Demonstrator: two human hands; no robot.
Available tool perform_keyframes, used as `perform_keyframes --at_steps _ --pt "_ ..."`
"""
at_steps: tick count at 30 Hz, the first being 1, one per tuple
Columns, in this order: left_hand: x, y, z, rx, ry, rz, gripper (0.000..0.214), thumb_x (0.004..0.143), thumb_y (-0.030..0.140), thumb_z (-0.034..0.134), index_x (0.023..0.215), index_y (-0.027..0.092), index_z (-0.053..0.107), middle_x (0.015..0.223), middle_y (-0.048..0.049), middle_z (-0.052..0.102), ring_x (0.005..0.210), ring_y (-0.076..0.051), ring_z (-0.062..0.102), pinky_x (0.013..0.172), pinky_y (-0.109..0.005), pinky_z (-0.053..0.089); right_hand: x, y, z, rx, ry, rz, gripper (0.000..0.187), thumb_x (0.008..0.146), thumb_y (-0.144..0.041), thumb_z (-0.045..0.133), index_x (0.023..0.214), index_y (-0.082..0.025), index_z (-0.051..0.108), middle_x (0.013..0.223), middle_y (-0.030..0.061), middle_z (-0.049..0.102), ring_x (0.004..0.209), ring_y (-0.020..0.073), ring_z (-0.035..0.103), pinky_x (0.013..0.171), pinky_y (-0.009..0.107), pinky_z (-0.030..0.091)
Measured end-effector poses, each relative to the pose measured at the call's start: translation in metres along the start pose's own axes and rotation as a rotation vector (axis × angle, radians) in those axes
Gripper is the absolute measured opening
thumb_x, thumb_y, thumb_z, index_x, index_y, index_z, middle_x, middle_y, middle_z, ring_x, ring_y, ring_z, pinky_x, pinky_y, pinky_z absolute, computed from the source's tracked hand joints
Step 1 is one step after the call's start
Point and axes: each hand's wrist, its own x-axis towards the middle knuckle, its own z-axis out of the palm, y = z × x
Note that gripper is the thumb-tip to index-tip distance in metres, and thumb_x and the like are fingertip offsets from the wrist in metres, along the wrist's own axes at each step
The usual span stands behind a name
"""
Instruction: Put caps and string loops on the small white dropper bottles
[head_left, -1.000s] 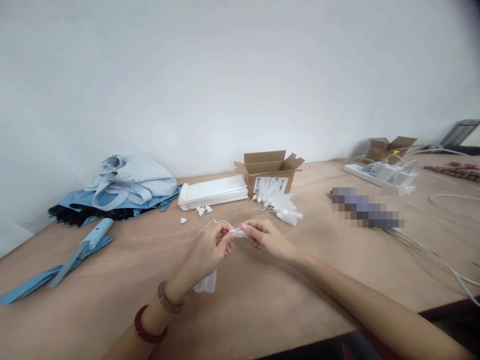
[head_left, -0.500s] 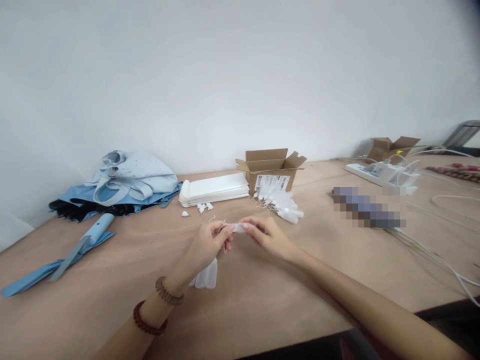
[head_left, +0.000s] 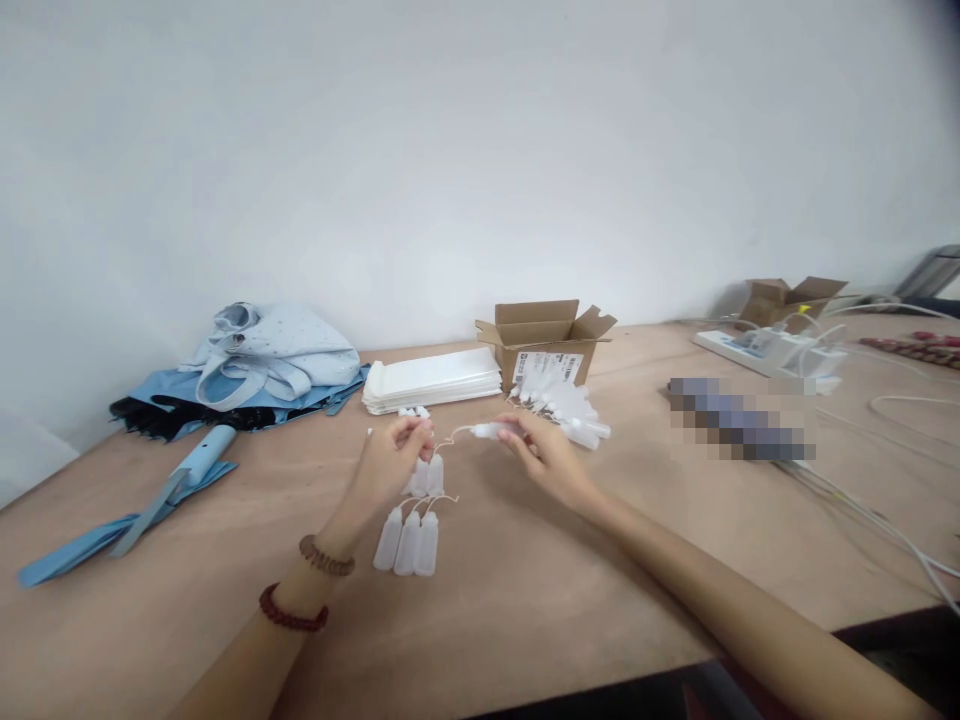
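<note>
My right hand is closed on a small translucent plastic bottle, held level above the table, its nozzle to the left and a thin cord trailing from it. Left of it, my left hand has its fingertips pinched together, apart from the bottle; whatever they hold is hidden. Near my left wrist lie several matching bottles with cords, more of them partly behind the fingers. Small white caps sit just beyond that hand, partly covered. A fanned pile of corded bottles lies behind my right hand.
A stack of white envelope-like packets lies beside an open cardboard box. At left are a blue umbrella and a pale cloth bag. A power strip, cables and a pixelated object are at right.
My hands have moved apart. The left hand has gone left and slightly up, away from the bottle, which stays in my right hand. More of the lined-up bottles now show.
</note>
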Motion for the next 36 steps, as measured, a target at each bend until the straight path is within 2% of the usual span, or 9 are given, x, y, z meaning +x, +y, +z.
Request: perform_keyframes --at_steps 2,4,6,8,10,13,17,27,36 --pt "0.010 -0.014 -0.018 0.233 0.166 0.076 0.024 0.079 0.038 0.054 0.080 0.016 0.064 0.071 -0.0052 0.065 0.069 -0.020 0.060 0.063 -0.028 0.046 0.004 0.010 -0.006 -0.101 0.090 -0.035 0.024 0.091 -0.032 0.044 0.106 -0.019 0.058 0.096 0.0094 0.062 0.089 0.0235 0.057 0.078 0.035 0.042" --pt "0.020 -0.031 -0.035 0.474 0.254 0.146 0.022 0.077 0.030 0.053 0.088 0.016 0.066 0.091 -0.0092 0.067 0.081 -0.023 0.061 0.076 -0.033 0.046 0.009 0.023 -0.014 -0.185 0.165 -0.080 0.025 0.091 -0.030 0.045 0.108 -0.019 0.058 0.101 0.0110 0.062 0.096 0.0256 0.055 0.084 0.038 0.041" --pt "0.027 -0.049 -0.046 0.670 0.219 0.153 0.030 0.077 0.025 0.049 0.101 0.014 0.065 0.102 -0.0128 0.065 0.088 -0.026 0.060 0.082 -0.037 0.046 0.015 0.039 -0.022 -0.281 0.261 -0.132 0.025 0.089 -0.030 0.047 0.107 -0.018 0.061 0.101 0.0123 0.063 0.097 0.0272 0.055 0.086 0.041 0.041" --pt "0.033 -0.064 -0.051 0.762 0.174 0.181 0.038 0.080 0.024 0.045 0.112 0.010 0.061 0.112 -0.0158 0.062 0.098 -0.028 0.058 0.089 -0.040 0.043 0.020 0.055 -0.030 -0.358 0.350 -0.147 0.025 0.088 -0.030 0.049 0.104 -0.017 0.063 0.099 0.0125 0.065 0.096 0.0280 0.055 0.085 0.043 0.042" --pt "0.037 -0.073 -0.050 0.796 0.105 0.208 0.039 0.081 0.023 0.043 0.113 0.008 0.060 0.114 -0.0167 0.061 0.103 -0.028 0.057 0.093 -0.040 0.042 0.025 0.071 -0.036 -0.391 0.402 -0.138 0.024 0.087 -0.029 0.049 0.102 -0.017 0.064 0.098 0.0117 0.066 0.096 0.0278 0.054 0.085 0.043 0.043" --pt "0.041 -0.077 -0.046 0.799 0.050 0.216 0.035 0.080 0.021 0.042 0.104 0.009 0.065 0.108 -0.0152 0.065 0.102 -0.028 0.058 0.093 -0.039 0.043 0.029 0.087 -0.043 -0.449 0.439 -0.092 0.025 0.086 -0.028 0.050 0.103 -0.016 0.065 0.099 0.0115 0.067 0.099 0.0286 0.052 0.085 0.043 0.043" --pt "0.041 -0.076 -0.043 0.797 0.049 0.198 0.031 0.079 0.017 0.040 0.094 0.013 0.067 0.105 -0.0128 0.067 0.102 -0.027 0.058 0.092 -0.039 0.043 0.034 0.095 -0.049 -0.525 0.425 -0.035 0.027 0.086 -0.024 0.049 0.106 -0.015 0.065 0.106 0.0114 0.067 0.099 0.0284 0.050 0.087 0.044 0.040" --pt "0.040 -0.078 -0.042 0.780 0.105 0.094 0.029 0.081 0.019 0.042 0.102 0.012 0.061 0.106 -0.0136 0.066 0.098 -0.027 0.060 0.085 -0.038 0.045 0.040 0.097 -0.051 -0.680 0.312 0.001 0.033 0.088 -0.017 0.040 0.111 -0.020 0.064 0.116 0.0097 0.063 0.108 0.0302 0.044 0.086 0.046 0.036" --pt "0.040 -0.080 -0.043 0.757 0.110 0.062 0.031 0.081 0.020 0.043 0.106 0.011 0.058 0.106 -0.0150 0.064 0.096 -0.026 0.060 0.084 -0.037 0.046 0.030 0.077 -0.041 -0.877 0.158 -0.119 0.035 0.086 -0.008 0.039 0.111 -0.020 0.061 0.133 0.0077 0.053 0.125 0.0310 0.035 0.090 0.050 0.031"
